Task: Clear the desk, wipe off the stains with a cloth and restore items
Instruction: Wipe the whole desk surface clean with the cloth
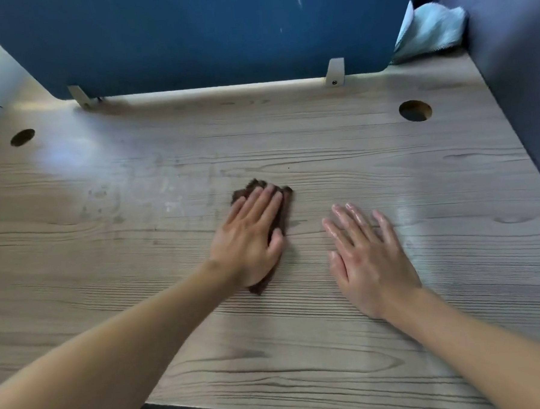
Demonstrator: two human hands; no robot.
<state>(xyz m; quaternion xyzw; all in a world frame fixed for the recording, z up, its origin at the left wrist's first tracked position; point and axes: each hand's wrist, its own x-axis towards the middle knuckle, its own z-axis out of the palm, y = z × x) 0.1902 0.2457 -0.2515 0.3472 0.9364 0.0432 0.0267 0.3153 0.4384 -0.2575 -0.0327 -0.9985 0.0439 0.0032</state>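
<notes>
A small dark brown cloth lies on the wooden desk near its middle. My left hand lies flat on the cloth with straight fingers and covers most of it. My right hand rests flat on the bare desk to the right of the cloth, fingers spread. Faint pale smears and small dark spots mark the desk to the left of the cloth.
A blue divider panel stands along the back edge on two metal brackets. Round cable holes sit at the back left and back right. A pale crumpled towel lies in the far right corner beside a grey side panel.
</notes>
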